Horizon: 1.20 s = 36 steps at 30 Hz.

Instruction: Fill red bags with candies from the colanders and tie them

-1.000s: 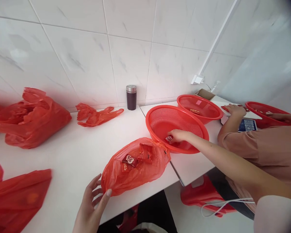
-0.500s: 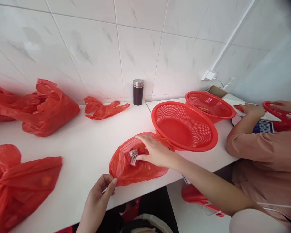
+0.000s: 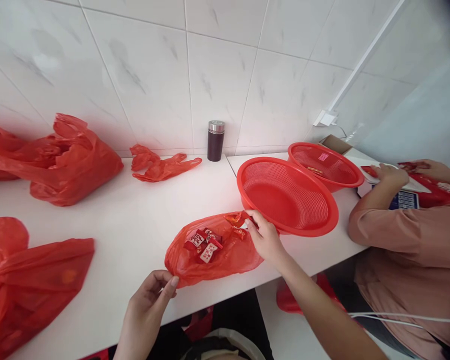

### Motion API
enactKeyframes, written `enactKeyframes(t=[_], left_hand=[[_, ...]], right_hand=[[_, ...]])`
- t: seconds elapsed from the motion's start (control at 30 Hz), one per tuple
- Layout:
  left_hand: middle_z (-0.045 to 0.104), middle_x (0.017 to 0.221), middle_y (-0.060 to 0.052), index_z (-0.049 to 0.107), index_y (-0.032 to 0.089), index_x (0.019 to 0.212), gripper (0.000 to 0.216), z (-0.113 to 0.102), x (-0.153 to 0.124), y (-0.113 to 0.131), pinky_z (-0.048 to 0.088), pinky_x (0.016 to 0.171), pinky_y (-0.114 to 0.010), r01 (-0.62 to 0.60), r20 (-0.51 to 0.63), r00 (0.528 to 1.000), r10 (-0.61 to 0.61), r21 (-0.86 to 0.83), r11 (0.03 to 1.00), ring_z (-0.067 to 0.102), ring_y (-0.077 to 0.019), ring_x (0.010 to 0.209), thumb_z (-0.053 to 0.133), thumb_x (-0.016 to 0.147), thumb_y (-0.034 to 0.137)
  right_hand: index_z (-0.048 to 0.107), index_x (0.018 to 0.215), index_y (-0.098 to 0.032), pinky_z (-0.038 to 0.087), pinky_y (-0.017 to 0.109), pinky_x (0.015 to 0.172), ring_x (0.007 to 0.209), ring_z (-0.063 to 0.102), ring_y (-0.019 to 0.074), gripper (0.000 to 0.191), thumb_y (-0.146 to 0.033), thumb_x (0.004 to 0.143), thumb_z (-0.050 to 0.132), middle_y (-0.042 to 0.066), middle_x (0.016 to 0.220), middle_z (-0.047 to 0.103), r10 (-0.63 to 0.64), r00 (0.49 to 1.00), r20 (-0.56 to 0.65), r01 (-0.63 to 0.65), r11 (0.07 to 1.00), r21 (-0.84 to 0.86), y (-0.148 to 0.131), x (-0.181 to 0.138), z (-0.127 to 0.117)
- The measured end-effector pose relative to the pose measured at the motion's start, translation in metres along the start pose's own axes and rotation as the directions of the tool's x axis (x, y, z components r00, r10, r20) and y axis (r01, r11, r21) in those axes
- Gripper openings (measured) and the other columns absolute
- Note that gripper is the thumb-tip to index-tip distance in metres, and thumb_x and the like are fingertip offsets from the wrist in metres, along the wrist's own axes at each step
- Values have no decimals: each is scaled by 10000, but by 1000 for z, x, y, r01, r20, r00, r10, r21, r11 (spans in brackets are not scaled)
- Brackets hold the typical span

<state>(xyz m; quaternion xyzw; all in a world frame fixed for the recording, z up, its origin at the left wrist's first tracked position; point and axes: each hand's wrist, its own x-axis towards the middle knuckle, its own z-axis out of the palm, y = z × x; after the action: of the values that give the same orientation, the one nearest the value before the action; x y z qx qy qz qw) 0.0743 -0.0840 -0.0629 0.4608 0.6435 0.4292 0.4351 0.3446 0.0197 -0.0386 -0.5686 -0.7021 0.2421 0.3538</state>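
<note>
A red plastic bag (image 3: pixel 225 257) lies on the white table (image 3: pixel 135 235) in front of me, with several red wrapped candies (image 3: pixel 206 241) on it. My left hand (image 3: pixel 150 305) pinches the bag's near-left corner between thumb and fingers. My right hand (image 3: pixel 264 237) is closed on the bag's right edge beside a small candy, next to the big empty red basket (image 3: pixel 285 195).
More red plastic bags lie at far left (image 3: pixel 60 160), near left (image 3: pixel 26 285) and at the back (image 3: pixel 161 165). A dark flask (image 3: pixel 215 140) stands by the wall. A second red basket (image 3: pixel 324 165) sits behind the first. A person in a pink sleeve (image 3: pixel 408 235) works at the right.
My right hand took a candy out of the big basket, carried it to the bag, then drew back to the bag's right edge. More candies now lie on the bag. My left hand gripped the corner.
</note>
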Motion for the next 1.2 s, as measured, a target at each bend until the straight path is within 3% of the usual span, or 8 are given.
enactKeyframes(t=[0.17,0.43,0.67,0.77,0.83,0.93,1.07,1.2], left_hand=[[579,690,-6,591,221,746,340,-1,1,2,467,649,-268,-13,-15,1000,13,13,1000,546,-173,666,625,773,558],[594,706,-3,597,224,750,352,-11,0,2,472,656,-262,3,-86,996,-4,-16,1000,545,-172,667,655,737,572],[590,734,-11,576,227,747,320,-3,-2,10,468,680,-263,-6,-89,996,1,-54,999,542,-184,723,632,770,542],[596,770,-20,566,226,746,311,0,-2,14,474,736,-273,-36,-138,990,26,-68,997,561,-200,793,601,796,531],[604,798,-22,569,225,746,324,0,-1,13,483,738,-270,-42,-128,991,34,-62,997,571,-200,809,616,779,544],[628,846,-20,581,226,745,337,-2,0,8,489,738,-262,-24,-110,994,18,-53,998,585,-193,814,638,754,559],[638,892,-17,584,229,760,310,-5,2,-4,482,785,-257,-4,-113,994,-2,-57,998,591,-188,866,630,776,536],[645,1061,-56,584,226,786,312,-9,5,-14,489,865,-300,13,-79,997,-18,-62,998,590,-235,1051,640,774,533]], right_hand=[[435,1195,-243,571,369,803,973,650,199,328,-457,967,337,71,1088,641,177,984,11,-171,931,322,-3,-21,22],[569,829,-222,492,421,814,880,654,248,139,-267,891,452,55,896,686,125,979,161,-77,958,-275,0,-31,6],[535,1275,-267,408,430,1033,1237,528,236,391,-290,885,529,74,1322,578,16,996,86,2,978,-207,-5,-32,11],[618,1213,-317,378,428,1075,1324,445,242,350,-317,865,582,39,1457,455,-41,967,250,89,979,-185,-5,-33,23],[528,1344,-337,346,450,1099,1383,362,271,532,-346,824,638,41,1529,355,0,940,340,87,967,-241,-3,-31,32],[323,1488,-294,332,480,1099,1401,322,305,757,-425,816,645,94,1523,359,79,945,316,39,935,-352,3,-27,44],[280,1508,-191,310,525,1092,1397,308,365,835,-635,843,519,171,1495,382,111,956,270,17,903,-430,7,-20,54],[343,1476,-170,303,519,1092,1372,350,342,673,-583,944,344,170,1479,404,36,974,225,71,889,-452,8,-18,56]])
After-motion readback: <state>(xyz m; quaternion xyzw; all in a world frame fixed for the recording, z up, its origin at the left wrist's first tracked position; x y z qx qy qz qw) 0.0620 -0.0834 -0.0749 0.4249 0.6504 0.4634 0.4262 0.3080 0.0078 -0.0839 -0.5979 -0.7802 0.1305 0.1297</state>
